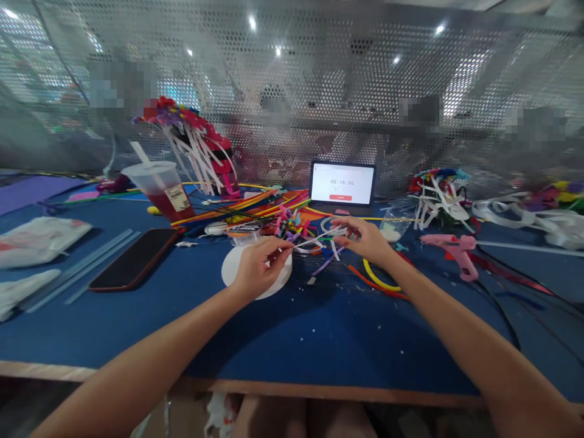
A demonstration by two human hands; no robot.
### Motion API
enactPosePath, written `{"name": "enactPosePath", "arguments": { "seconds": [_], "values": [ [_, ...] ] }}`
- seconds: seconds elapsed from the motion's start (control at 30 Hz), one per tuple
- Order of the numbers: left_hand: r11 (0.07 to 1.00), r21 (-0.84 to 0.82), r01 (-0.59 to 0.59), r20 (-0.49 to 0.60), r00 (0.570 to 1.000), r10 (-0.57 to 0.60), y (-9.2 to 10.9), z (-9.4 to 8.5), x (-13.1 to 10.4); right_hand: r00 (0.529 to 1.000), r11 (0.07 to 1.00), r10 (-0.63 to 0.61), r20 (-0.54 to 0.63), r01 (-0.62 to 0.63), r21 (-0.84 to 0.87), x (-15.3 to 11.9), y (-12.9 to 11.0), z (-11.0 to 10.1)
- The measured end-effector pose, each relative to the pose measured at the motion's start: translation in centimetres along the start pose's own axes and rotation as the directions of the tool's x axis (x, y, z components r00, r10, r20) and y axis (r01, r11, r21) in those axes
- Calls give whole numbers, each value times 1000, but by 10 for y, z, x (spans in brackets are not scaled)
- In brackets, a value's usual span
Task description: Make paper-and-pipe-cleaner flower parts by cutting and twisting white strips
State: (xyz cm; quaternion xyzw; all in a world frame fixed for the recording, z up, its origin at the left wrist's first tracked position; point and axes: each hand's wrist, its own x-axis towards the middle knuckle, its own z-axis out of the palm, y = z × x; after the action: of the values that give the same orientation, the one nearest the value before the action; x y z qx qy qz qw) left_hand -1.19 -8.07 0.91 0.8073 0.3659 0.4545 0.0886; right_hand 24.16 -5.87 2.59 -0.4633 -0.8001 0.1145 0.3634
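Nearest is the blue table (pixel 337 359), its front edge bare save for a few white specks. Just past that, both hands are on one thin white strip (pixel 314 238), held off the tabletop at approx. mid-view. L hand (pixel 260 267) pinches one end b/w thumb & fingertips; R hand (pixel 365 240) has thumb & forefinger closed on the other end, so the strip runs fairly straight b/w them. L hand is over a white disc (pixel 232 267) — touching or not, can't tell.

Progress, as far as it shows: strip is in hand, not visibly fixed to anything; disc looks plain where visible, so prob. early on this piece. Bent yellow (pixel 382 281) & orange stems lie loose by R hand, and a small pink/purple cluster (pixel 292 220) sits just beyond the hands, prob. partly made up. Pink glue gun (pixel 460 250) lies to the right, untouched; phone (pixel 137 260) to the left.

Farther: more loose stems (pixel 241 207), a red drink (pixel 159 188), a tablet (pixel 342 182) reading 00:16:06. Two colourful bunches w/ white ribbons, left (pixel 196 137) & right (pixel 440 194), look more finished — all in front of a mesh screen (pixel 292 73).
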Motion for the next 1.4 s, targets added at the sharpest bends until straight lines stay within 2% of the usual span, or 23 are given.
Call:
{"name": "enactPosePath", "arguments": {
  "seconds": [0.1, 0.2, 0.43, 0.7, 0.8, 0.87, 0.93, 1.03, 1.13, 1.27, 1.4],
  "values": [
    [999, 21, -48, 29, 998, 47, 1, 2, -1, 1000, 994, -17, 1, 17, 105, -12, -23, -4],
    [994, 39, -100, 54, 994, 98, 3, 4, -3, 998, 995, -12, -62, 18, 98, -22, -30, -4],
    [985, 116, -125, 72, 991, 117, 4, 4, -4, 992, 994, 28, -123, -15, 104, -35, -20, -6],
    [984, 164, -76, 36, 997, 71, -5, 1, 1, 965, 920, 189, -184, -108, 377, -41, 1, -11],
    [999, 35, 35, -88, 996, -32, -5, 1, 4, 938, 848, 270, -218, -125, 515, -41, 4, -7],
    [980, -160, 119, -231, 961, -155, -8, 2, 7, 900, 792, 355, -253, -146, 593, -40, 2, -2],
    [913, -367, 176, -285, 914, -290, -12, 5, 10, 867, 739, 430, -252, -178, 649, -41, -2, 3],
    [775, -557, 298, -122, 894, -432, -15, 9, 11, 858, 663, 479, -184, -216, 717, -43, -12, 10],
    [654, -674, 345, 8, 888, -461, -11, 11, 9, 855, 581, 506, -112, -241, 778, -46, -20, 15],
    [543, -772, 331, 40, 877, -478, -2, 10, 8, 840, 491, 542, -4, -313, 813, -48, -23, 18],
    [476, -819, 320, 33, 854, -519, 0, 11, 9, 827, 425, 553, 104, -387, 818, -50, -24, 23]
  ]
}}
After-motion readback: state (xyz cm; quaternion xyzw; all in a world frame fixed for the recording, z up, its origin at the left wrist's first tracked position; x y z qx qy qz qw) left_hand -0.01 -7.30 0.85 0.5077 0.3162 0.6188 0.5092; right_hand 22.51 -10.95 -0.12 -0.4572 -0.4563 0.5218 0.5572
